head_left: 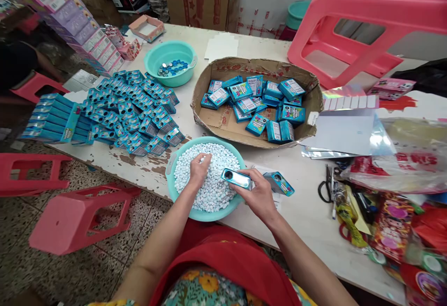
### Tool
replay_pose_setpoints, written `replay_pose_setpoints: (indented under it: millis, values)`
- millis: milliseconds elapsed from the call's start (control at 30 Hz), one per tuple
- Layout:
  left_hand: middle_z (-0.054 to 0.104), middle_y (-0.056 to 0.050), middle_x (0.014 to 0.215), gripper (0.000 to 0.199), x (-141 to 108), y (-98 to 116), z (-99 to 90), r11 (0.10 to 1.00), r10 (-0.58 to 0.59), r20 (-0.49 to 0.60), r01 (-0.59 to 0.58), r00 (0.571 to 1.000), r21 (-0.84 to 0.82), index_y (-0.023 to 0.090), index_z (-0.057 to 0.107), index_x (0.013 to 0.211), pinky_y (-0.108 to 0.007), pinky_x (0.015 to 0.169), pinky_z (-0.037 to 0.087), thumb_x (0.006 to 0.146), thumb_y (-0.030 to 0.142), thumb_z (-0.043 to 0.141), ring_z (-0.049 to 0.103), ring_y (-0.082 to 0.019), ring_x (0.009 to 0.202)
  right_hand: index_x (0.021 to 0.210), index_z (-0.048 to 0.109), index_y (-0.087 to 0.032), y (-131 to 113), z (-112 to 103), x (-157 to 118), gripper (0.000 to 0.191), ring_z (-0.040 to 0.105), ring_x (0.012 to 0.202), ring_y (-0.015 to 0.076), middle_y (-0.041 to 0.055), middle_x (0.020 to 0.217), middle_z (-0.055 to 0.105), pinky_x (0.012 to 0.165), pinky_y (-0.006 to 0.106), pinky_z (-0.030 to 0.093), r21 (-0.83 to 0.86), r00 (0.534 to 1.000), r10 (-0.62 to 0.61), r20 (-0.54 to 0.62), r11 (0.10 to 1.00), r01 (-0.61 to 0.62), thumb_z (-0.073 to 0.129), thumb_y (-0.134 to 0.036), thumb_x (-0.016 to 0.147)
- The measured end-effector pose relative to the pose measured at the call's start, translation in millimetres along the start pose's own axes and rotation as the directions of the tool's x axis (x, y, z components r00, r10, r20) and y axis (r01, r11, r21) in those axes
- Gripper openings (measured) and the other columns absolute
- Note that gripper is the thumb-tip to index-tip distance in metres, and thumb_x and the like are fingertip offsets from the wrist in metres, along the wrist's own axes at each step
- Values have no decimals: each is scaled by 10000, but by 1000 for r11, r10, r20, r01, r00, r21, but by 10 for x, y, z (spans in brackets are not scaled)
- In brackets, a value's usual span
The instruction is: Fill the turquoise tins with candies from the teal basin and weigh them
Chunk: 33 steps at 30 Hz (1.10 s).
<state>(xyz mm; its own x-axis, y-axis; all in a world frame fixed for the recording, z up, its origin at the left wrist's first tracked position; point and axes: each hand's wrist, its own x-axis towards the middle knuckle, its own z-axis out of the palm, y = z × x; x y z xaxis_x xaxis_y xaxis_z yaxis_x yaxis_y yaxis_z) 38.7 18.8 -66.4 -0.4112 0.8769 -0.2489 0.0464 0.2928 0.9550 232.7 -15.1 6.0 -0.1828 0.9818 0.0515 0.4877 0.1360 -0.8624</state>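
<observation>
A turquoise basin (170,171) full of small white and pale-blue candies (218,157) stands at the table's near edge. My left hand (199,170) is over the candies with its fingers drawn together; what they hold, if anything, is hidden. Over the basin's right side, my right hand (260,195) grips a small blue box (236,179) between thumb and fingers. The box's narrow top faces up and has a dark round hole. Just beyond that hand, another blue box (281,184) stands on the table.
Many blue boxes with holes (132,110) crowd the table's left. A cut-down cardboard box (209,122) holds more blue boxes. Another turquoise basin (171,82) contains blue round caps (174,67). Scissors (326,187) and plastic bags (394,168) lie right; a pink stool (303,36) stands behind.
</observation>
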Motion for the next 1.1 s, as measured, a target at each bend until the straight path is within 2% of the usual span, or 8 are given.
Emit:
replay_pose_setpoints:
  millis: [67,133,300,467,667,800,967,1100]
  values:
    - [480,40,567,290,-91,207,-45,953,-154,66,165,986,-256,169,552,686,-193,414,282,711,448,632,386,-71,431,982,609,-225,-25,36,11,280,585,887,219,41,914,621,764,337,468,-25,1000,-18,21,1000,18,708,-291,729]
    - [482,42,579,283,-199,442,-80,868,-196,145,241,970,-434,168,535,735,-183,380,260,714,432,635,383,-58,401,985,601,-223,-64,84,22,277,584,891,220,42,919,618,756,332,465,-58,998,-38,47,998,40,700,-271,731]
    - [538,24,648,232,-402,829,-61,751,-96,165,180,982,-636,174,476,755,-192,443,387,732,356,617,506,-75,473,986,594,-217,-210,235,71,268,583,875,230,48,910,618,750,339,459,-176,990,-96,103,978,113,676,-249,733]
    - [563,31,649,212,-433,873,-16,744,-23,67,62,998,-665,192,458,797,-245,562,479,742,328,611,588,-116,576,990,594,-224,-296,301,112,267,580,879,228,48,906,618,756,337,455,-214,985,-130,113,965,152,665,-240,733]
    - [554,15,644,272,-425,871,1,792,-1,67,42,998,-609,167,461,679,-235,546,466,773,378,605,576,-105,550,977,601,-219,-303,300,117,273,583,881,237,50,897,625,763,348,453,-208,971,-158,177,959,194,684,-239,718]
    - [555,20,636,280,-413,896,24,822,26,40,2,999,-570,164,478,679,-217,546,451,781,390,609,584,-102,560,990,595,-229,-308,290,148,278,586,888,233,49,913,628,763,345,457,-174,987,-128,92,974,143,682,-256,727]
    - [542,60,556,254,-352,921,45,815,44,-11,-42,999,-578,193,500,858,-221,553,448,777,400,622,570,-100,509,979,597,-225,-317,297,178,276,589,874,228,45,896,630,765,345,455,-157,986,-135,97,976,149,692,-260,723]
    - [525,61,535,239,-325,907,55,826,57,-10,-53,998,-562,184,499,815,-213,535,433,771,378,631,553,-94,498,974,598,-225,-299,316,190,278,587,870,228,42,887,628,757,344,451,-149,986,-140,90,977,153,698,-263,717]
